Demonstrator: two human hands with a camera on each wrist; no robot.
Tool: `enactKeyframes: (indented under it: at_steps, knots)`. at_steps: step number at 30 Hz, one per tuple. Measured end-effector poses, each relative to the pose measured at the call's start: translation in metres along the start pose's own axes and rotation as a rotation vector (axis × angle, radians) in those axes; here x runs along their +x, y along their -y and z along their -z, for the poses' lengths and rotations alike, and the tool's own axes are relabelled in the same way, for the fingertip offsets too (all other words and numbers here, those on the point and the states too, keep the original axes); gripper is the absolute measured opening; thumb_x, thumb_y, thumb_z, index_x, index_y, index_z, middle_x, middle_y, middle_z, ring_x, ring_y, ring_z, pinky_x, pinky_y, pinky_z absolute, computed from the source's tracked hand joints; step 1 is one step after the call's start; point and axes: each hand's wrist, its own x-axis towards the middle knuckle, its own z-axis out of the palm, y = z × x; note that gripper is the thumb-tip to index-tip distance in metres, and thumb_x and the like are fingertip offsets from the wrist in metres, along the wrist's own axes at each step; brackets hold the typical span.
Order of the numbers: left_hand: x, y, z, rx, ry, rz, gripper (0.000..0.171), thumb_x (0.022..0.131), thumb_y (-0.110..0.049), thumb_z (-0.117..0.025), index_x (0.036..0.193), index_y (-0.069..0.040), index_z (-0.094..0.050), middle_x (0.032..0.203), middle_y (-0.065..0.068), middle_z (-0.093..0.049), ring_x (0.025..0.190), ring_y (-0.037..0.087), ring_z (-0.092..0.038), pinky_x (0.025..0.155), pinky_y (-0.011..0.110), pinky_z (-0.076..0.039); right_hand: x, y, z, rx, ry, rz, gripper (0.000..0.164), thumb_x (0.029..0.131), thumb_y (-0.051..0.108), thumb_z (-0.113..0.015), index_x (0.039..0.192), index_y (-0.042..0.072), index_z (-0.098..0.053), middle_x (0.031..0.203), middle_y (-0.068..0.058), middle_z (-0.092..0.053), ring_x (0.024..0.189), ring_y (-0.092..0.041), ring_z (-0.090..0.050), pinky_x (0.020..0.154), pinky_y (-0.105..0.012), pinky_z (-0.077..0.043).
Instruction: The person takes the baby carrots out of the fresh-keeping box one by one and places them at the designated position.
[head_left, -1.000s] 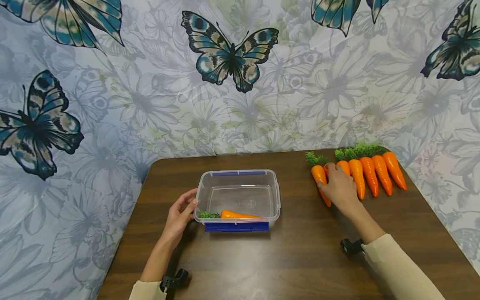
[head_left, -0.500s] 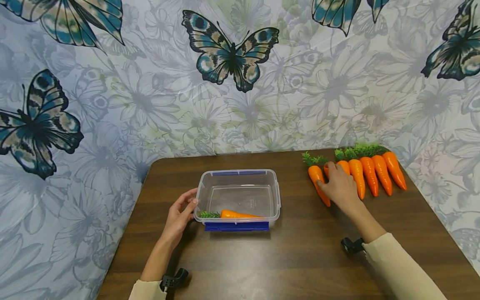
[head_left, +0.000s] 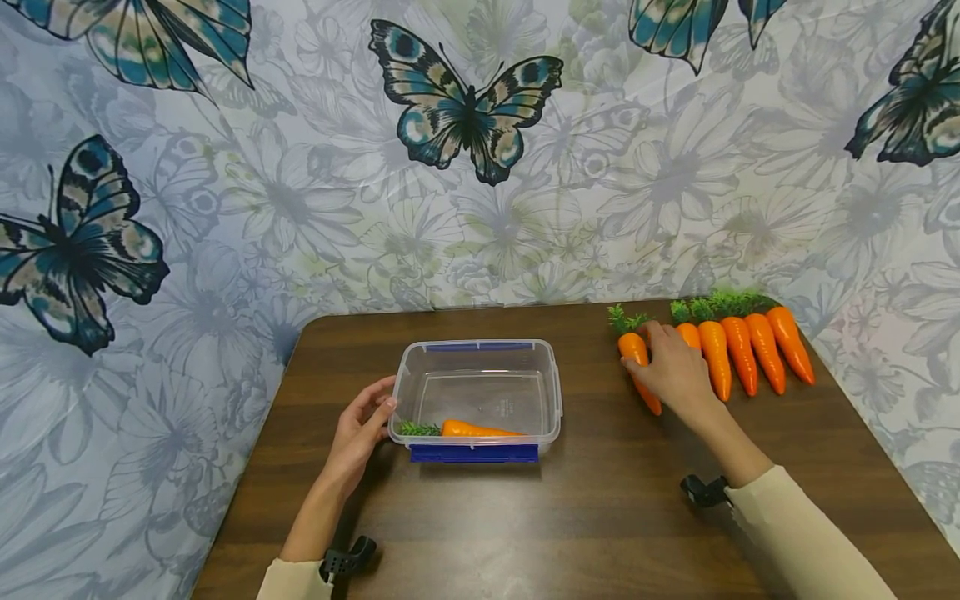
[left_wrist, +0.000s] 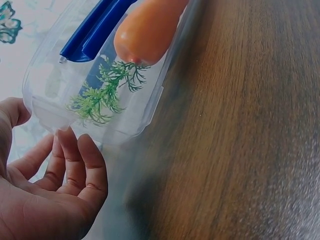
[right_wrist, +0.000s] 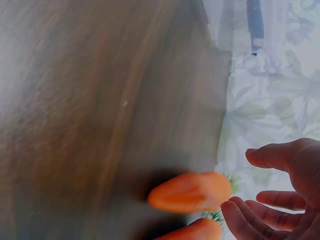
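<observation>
In the head view my left hand (head_left: 360, 433) holds the left end of a clear plastic container (head_left: 551, 392) with blue clips. The left wrist view shows the thumb at its rim and curled fingertips against its end. One carrot (head_left: 480, 428) with a feathery green top lies inside along the near wall. At the table's right, my right hand (head_left: 678, 375) hovers over the leftmost carrot (head_left: 633, 348) of a row. Its thumb crosses above that carrot, while the fingers hide a neighbouring one. The right wrist view shows thumb and fingers (right_wrist: 270, 215) apart, with nothing pinched between them.
Several more carrots (head_left: 740, 350) lie side by side near the back right table edge, green tops toward the wall. The brown wooden table (head_left: 480, 533) meets a wall covering (head_left: 480, 242) with butterflies and flowers. A dark band (head_left: 705, 492) circles the right wrist.
The leftmost carrot has shifted slightly left from its neighbour. My right thumb and fingers have moved left, from the neighbouring carrot to over the leftmost one. The left hand and container stay put.
</observation>
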Motion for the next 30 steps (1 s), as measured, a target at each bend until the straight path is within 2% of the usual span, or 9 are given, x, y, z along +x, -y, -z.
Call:
enactKeyframes:
  at_steps: [3,6,11,15,19,22,26,30]
  knots:
    - [0.0,0.0,0.0,0.002,0.004,0.001,0.047,0.11,-0.031,-0.065,0.154,-0.017,-0.057,0.122,0.009,-0.063,0.106,0.015,-0.063,0.078,0.025,-0.058,0.0,0.007,0.003,0.022,0.015,0.029,0.064,0.1,0.04,-0.076,0.145,-0.001,-0.055,0.136,-0.029,-0.062,0.107,-0.047,-0.066,0.085,-0.064,-0.056]
    - [0.0,-0.001,0.0,0.003,0.008,-0.003,0.047,0.11,-0.03,-0.065,0.154,-0.016,-0.056,0.122,0.01,-0.062,0.106,0.015,-0.063,0.079,0.025,-0.058,0.0,0.016,0.006,0.048,0.041,0.045,0.067,0.099,0.043,-0.076,0.146,0.0,-0.056,0.136,-0.028,-0.064,0.111,-0.047,-0.067,0.089,-0.065,-0.054]
    - [-0.001,0.0,0.001,0.004,0.013,-0.008,0.047,0.11,-0.03,-0.065,0.154,-0.016,-0.056,0.12,0.01,-0.061,0.105,0.015,-0.063,0.08,0.025,-0.059,-0.001,0.035,0.009,0.118,0.073,0.083,0.065,0.098,0.046,-0.077,0.144,0.004,-0.058,0.13,-0.023,-0.07,0.106,-0.04,-0.07,0.088,-0.06,-0.056]
    - [-0.001,0.001,0.001,0.003,0.01,-0.007,0.047,0.11,-0.03,-0.065,0.154,-0.016,-0.056,0.121,0.011,-0.062,0.106,0.017,-0.063,0.08,0.025,-0.059,-0.001,0.05,0.011,0.182,0.1,0.135,0.061,0.096,0.043,-0.08,0.14,0.005,-0.061,0.127,-0.022,-0.072,0.094,-0.029,-0.07,0.085,-0.05,-0.057]
    - [0.0,0.001,0.001,-0.001,0.007,-0.004,0.045,0.11,-0.028,-0.064,0.153,-0.016,-0.057,0.121,0.012,-0.062,0.106,0.018,-0.063,0.08,0.025,-0.059,0.001,0.064,0.013,0.221,0.149,0.165,0.058,0.095,0.044,-0.082,0.138,0.01,-0.064,0.123,-0.017,-0.073,0.081,-0.018,-0.068,0.076,-0.039,-0.055]
    - [0.0,0.001,0.001,-0.001,0.006,-0.002,0.045,0.11,-0.028,-0.064,0.154,-0.016,-0.057,0.12,0.011,-0.062,0.106,0.017,-0.062,0.08,0.025,-0.058,0.002,0.075,0.015,0.242,0.195,0.17,0.057,0.094,0.045,-0.083,0.137,0.013,-0.064,0.12,-0.012,-0.073,0.083,-0.016,-0.07,0.075,-0.034,-0.055]
    - [0.0,0.0,0.001,0.0,0.007,-0.002,0.046,0.11,-0.029,-0.064,0.154,-0.016,-0.056,0.121,0.011,-0.061,0.107,0.017,-0.062,0.08,0.025,-0.058,0.004,0.09,0.017,0.274,0.248,0.195,0.054,0.094,0.044,-0.083,0.136,0.015,-0.064,0.119,-0.011,-0.073,0.091,-0.018,-0.073,0.079,-0.036,-0.059]
    - [0.0,0.001,0.002,-0.003,0.009,-0.004,0.047,0.11,-0.029,-0.064,0.154,-0.016,-0.056,0.121,0.011,-0.06,0.108,0.019,-0.062,0.081,0.025,-0.059,0.005,0.106,0.017,0.293,0.291,0.239,0.053,0.093,0.042,-0.084,0.135,0.014,-0.065,0.117,-0.011,-0.074,0.092,-0.017,-0.073,0.083,-0.038,-0.059]
